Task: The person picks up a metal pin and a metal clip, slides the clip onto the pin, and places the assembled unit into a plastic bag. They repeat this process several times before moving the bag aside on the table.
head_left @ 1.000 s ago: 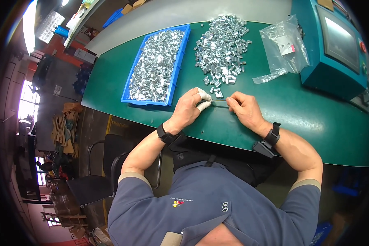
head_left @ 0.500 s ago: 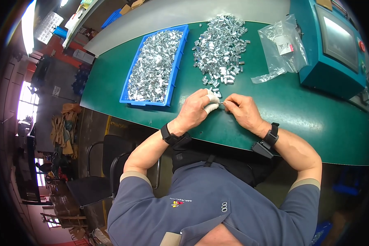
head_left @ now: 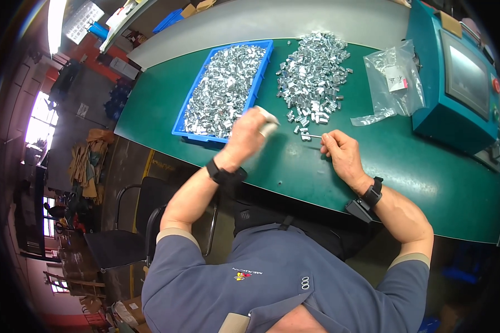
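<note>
My right hand (head_left: 341, 154) is closed in a pinch on a thin metal rod (head_left: 315, 136). The rod's tip reaches the small shiny metal pieces (head_left: 305, 133) at the near end of a loose pile (head_left: 315, 75). White coverings wrap some fingertips of my left hand (head_left: 248, 136), which is smeared by motion beside the near right corner of a blue tray (head_left: 259, 75). Whether it holds a piece cannot be seen. Many similar silvery pieces (head_left: 223, 89) fill the tray.
A clear plastic bag (head_left: 379, 100) with a white label lies right of the pile. Behind it, a teal machine (head_left: 428, 119) with a screen stands on the green table (head_left: 372, 177). A black chair (head_left: 116, 247) is at the lower left.
My left hand has parted from my right and moved left to the tray's edge. The rod, formerly mostly hidden between the hands, now shows in my right hand. The whole view has shifted slightly.
</note>
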### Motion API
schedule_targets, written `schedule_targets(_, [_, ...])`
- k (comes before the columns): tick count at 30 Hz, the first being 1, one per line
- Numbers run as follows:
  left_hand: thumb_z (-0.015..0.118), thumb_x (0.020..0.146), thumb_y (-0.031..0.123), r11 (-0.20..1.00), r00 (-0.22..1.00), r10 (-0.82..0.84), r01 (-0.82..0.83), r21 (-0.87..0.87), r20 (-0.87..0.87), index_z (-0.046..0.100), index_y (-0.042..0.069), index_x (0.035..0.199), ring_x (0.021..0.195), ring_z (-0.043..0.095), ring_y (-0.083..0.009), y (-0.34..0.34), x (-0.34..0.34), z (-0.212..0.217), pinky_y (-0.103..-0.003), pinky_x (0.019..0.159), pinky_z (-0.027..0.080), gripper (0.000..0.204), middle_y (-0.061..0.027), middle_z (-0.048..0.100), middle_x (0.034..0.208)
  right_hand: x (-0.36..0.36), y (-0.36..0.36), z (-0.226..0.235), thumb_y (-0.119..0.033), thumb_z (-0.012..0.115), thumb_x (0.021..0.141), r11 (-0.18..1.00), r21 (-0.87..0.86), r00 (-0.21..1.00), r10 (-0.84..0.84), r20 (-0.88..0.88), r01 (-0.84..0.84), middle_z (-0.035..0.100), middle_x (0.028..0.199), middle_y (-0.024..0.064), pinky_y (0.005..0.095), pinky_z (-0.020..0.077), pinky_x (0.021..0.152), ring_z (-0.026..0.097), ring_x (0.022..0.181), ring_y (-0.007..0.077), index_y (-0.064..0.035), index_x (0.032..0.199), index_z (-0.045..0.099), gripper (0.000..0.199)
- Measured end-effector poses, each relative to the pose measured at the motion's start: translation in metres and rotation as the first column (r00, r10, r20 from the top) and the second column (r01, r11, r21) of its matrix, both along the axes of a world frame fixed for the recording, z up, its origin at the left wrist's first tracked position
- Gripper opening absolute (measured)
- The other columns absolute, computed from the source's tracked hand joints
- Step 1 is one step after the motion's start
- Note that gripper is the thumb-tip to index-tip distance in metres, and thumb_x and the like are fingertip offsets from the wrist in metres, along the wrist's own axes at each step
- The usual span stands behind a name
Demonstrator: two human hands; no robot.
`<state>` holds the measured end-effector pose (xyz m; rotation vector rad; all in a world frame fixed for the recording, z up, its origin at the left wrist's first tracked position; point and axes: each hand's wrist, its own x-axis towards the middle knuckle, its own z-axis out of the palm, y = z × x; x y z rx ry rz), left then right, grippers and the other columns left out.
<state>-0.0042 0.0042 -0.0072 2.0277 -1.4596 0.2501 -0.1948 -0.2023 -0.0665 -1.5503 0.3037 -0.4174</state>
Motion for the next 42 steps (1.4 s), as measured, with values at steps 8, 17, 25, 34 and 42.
schedule_targets(8, [0.078, 0.09, 0.016, 0.86, 0.788, 0.455, -0.509, 0.024, 0.415, 0.075, 0.008, 0.108, 0.091, 0.069, -0.0312, 0.04, 0.145, 0.038, -0.042, 0.081, 0.055, 0.02, -0.0116, 0.07, 0.095, 0.002, 0.002, -0.002, -0.024, 0.062, 0.107, 1.0, -0.014, 0.999, 0.018, -0.028, -0.018, 0.067, 0.079, 0.0002, 0.0236, 0.048, 0.064, 0.061, 0.072, 0.0065, -0.0009, 0.091, 0.068, 0.029])
schedule_targets(17, [0.078, 0.088, 0.011, 0.965, 0.996, -0.05, 0.028, 0.261, 0.079, 0.072, 0.011, 0.12, 0.099, 0.066, -0.0331, -0.031, 0.024, -0.009, -0.042, 0.087, 0.054, 0.033, -0.011, 0.067, 0.103, 0.004, 0.001, -0.006, -0.026, 0.063, 0.106, 1.0, 0.008, 0.999, -0.022, 0.023, 0.022, 0.069, 0.074, 0.0022, 0.0253, 0.0471, 0.061, 0.058, 0.066, 0.0068, -0.0006, 0.092, 0.07, 0.029])
schedule_targets(25, [0.081, 0.083, 0.011, 0.973, 0.999, -0.025, 0.015, 0.23, 0.041, 0.071, 0.007, 0.105, 0.092, 0.064, -0.0306, -0.013, -0.006, -0.021, -0.041, 0.08, 0.053, 0.024, -0.0079, 0.063, 0.095, 0.002, 0.002, -0.003, -0.025, 0.063, 0.106, 1.0, 0.008, 1.0, -0.005, -0.008, 0.005, 0.069, 0.076, 0.0019, 0.0247, 0.048, 0.062, 0.06, 0.069, 0.0069, -0.0004, 0.092, 0.07, 0.029])
schedule_targets(34, [0.083, 0.083, 0.012, 0.977, 0.999, 0.03, -0.032, 0.212, 0.016, 0.073, 0.007, 0.103, 0.092, 0.065, -0.03, 0.004, -0.033, -0.018, -0.04, 0.08, 0.053, 0.023, -0.0079, 0.064, 0.096, -0.001, 0.002, 0.002, -0.024, 0.064, 0.104, 0.986, -0.148, 0.993, 0.065, -0.094, -0.078, 0.069, 0.075, 0.0018, 0.0261, 0.0478, 0.064, 0.06, 0.07, 0.0078, -0.0003, 0.093, 0.07, 0.027])
schedule_targets(42, [0.081, 0.083, 0.008, 0.988, 0.979, -0.045, 0.073, 0.135, -0.197, 0.073, 0.008, 0.098, 0.092, 0.065, -0.0302, -0.003, -0.048, -0.016, -0.041, 0.079, 0.053, 0.017, -0.0078, 0.065, 0.094, -0.002, 0.006, 0.005, -0.021, 0.066, 0.102, 0.944, -0.314, 0.994, 0.086, -0.066, -0.103, 0.07, 0.074, 0.005, 0.0295, 0.0489, 0.062, 0.062, 0.067, 0.0115, -0.0006, 0.095, 0.071, 0.023])
